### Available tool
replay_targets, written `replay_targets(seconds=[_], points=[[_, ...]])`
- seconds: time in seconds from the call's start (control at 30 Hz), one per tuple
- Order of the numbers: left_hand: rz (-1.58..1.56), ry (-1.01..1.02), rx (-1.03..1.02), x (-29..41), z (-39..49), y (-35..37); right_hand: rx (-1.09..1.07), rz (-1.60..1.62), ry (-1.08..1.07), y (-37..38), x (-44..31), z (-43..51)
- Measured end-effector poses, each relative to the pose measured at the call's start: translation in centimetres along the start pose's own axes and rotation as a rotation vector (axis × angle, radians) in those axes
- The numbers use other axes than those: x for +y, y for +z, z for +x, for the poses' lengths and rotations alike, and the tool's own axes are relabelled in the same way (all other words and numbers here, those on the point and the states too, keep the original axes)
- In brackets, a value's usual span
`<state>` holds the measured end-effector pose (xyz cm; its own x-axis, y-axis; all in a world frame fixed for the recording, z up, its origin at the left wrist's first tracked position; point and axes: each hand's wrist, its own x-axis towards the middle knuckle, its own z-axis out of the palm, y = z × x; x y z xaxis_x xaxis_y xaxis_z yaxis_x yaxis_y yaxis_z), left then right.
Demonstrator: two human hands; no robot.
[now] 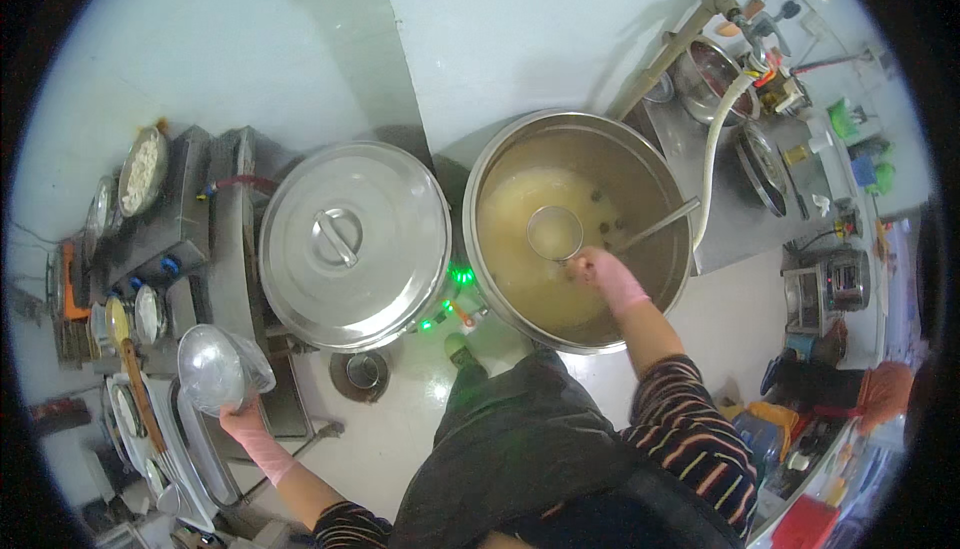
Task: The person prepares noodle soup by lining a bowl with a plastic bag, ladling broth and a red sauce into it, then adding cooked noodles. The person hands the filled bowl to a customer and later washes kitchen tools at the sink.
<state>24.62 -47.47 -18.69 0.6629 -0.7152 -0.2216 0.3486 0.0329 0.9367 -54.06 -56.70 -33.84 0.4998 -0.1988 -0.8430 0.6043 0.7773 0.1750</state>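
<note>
In a large open steel stockpot (pixel 679 279) lies a cloudy yellowish broth (pixel 517 249) with several dark pieces in it. My right hand (pixel 611 279), in a thin pinkish glove, reaches over this pot and grips a round strainer or ladle (pixel 555 232) at the liquid; its handle is mostly hidden. A long metal handle (pixel 660 223) leans on the pot's right rim, apart from the hand. At the left my left hand (pixel 244 421), gloved too, holds a bowl covered in clear plastic (pixel 214 367) by its lower edge.
A second big pot with a steel lid (pixel 390 226) stands left of the open one. Further left are stoves with blue knobs (pixel 171 265) and a pan of white food (pixel 142 172). A pale hose (pixel 712 151) hangs over the steel counter (pixel 675 136) at the right. A small container (pixel 364 370) sits low between.
</note>
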Motion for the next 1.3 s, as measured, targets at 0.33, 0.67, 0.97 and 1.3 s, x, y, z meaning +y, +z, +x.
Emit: replay_targets(seconds=[0.33,0.67,0.97,1.3], points=[[-0.359,-0.171,0.017,-4.6,-26.7,10.7,0.207,-0.59,-0.198,1.3,-0.4,-6.4],[-0.401,-0.348,0.016,-9.5,-39.5,19.9,0.04,0.131,0.04,2.3,-2.2,-0.6],[-0.432,-0.346,-0.002,-10.0,-41.8,18.8,0.132,-0.75,-0.146,-0.2,-2.3,-11.6],[-0.47,-0.372,0.062,-11.1,-42.0,18.9,0.222,-0.174,0.063,2.6,-3.7,2.9]])
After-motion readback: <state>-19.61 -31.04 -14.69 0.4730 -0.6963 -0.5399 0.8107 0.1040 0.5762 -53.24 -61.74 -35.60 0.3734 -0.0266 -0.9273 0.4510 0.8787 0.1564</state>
